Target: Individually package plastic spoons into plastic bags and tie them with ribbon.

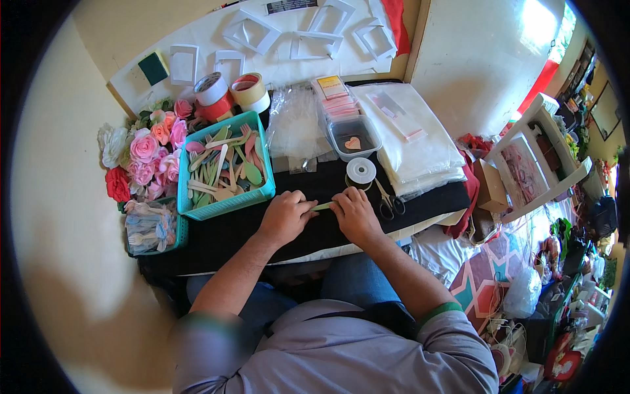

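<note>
Over the black cloth, a slim light-green piece (321,206), in the colour of the cutlery nearby, spans the gap between my two hands. My left hand (287,215) pinches one end of it, and my right hand (355,214) the other. Its ends are hidden in my fingers. Left of my left hand stands a turquoise basket (226,205) heaped with pastel spoons and forks (223,167). Just beyond my right hand is a white ribbon spool (361,172), and a pair of dark-handled scissors (390,205) lies to its right.
Pink and red artificial flowers (147,157) and a smaller basket of wrapped cutlery (151,226) line the left side. Behind are tape rolls (249,90), clear plastic bags (295,121), a clear tub (354,148) and stacked plastic sheets (420,144). A white shelf (538,157) stands right.
</note>
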{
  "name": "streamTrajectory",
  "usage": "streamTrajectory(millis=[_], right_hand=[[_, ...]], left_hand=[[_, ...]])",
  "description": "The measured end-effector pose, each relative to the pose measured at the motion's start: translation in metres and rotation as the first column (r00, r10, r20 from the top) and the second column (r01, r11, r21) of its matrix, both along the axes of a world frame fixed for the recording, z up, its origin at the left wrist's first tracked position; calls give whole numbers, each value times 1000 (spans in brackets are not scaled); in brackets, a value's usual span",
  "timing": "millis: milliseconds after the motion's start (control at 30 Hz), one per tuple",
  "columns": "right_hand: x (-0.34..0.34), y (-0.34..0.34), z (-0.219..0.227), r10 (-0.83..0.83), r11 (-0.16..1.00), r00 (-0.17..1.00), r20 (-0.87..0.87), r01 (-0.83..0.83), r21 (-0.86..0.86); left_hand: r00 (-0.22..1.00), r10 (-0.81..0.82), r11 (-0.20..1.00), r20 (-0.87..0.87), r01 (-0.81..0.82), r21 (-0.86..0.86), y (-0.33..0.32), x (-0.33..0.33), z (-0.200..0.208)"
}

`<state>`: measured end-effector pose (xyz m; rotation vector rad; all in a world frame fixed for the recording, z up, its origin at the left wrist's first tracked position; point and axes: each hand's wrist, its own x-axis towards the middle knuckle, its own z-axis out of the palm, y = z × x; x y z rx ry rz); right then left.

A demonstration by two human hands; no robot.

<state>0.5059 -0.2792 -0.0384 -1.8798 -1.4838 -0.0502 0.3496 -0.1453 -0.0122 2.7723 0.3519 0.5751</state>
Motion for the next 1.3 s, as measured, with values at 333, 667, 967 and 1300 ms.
streamTrajectory(millis=[333,667,967,1300], right_hand=[[1,2,-3,8,999,999,38,-10,42],[1,-2,-2,20,998,995,95,-26,62],[-9,-4,8,-35,998,992,119,29,54],[-2,-5,-1,28,997,993,117,-35,62]], left_hand=[[998,57,991,-31,-52,127,-5,2,0],[936,-203,696,286,343,-630,-67,-24,101],[163,-285,365,945,930,-51,-189,-47,212],[570,12,185,821,806,-562,-60,-13,177]])
